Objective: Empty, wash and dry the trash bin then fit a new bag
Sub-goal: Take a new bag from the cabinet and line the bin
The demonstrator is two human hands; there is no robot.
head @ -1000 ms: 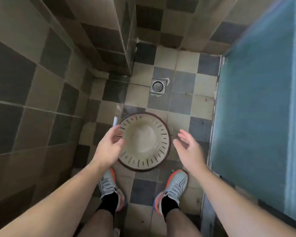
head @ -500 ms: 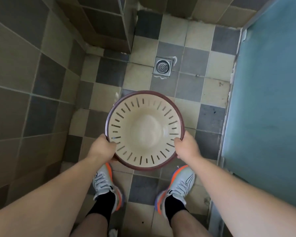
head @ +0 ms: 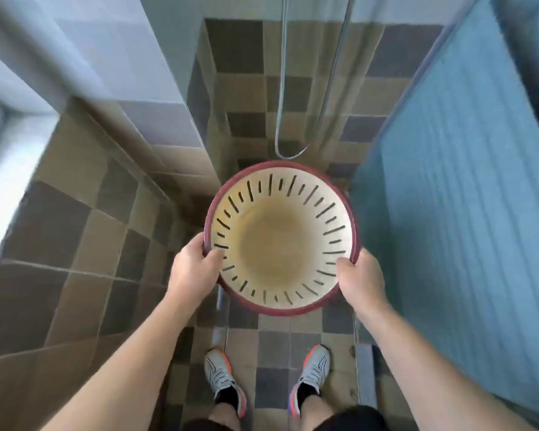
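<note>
Both hands on the bin (head: 280,241) now, held in the air above the tiled floor (head: 274,346), mouth up toward the camera. Left hand (head: 193,269) grips the near-left rim, thumb hooked inside, the other fingers hidden under the lip; right hand (head: 360,276) does the same on the near-right, so both are clamped on the bin. It looks empty, no bag in it, with a brownish tinge down at the base, so I'd judge the washing is yet to come.

The risk: the grip is on the near edge only, so the far side could dip and the bin slip out, more so once water gets on that smooth plastic. A looped hose (head: 288,150) hangs just beyond the far rim and could snag it. Glossy tiles underfoot could turn slick beside the shoes (head: 221,377).

Round cream plastic, dark red rim, thin slits ringing the sloped wall; water will pour through those. Ribbed blue door (head: 467,197) on the right
</note>
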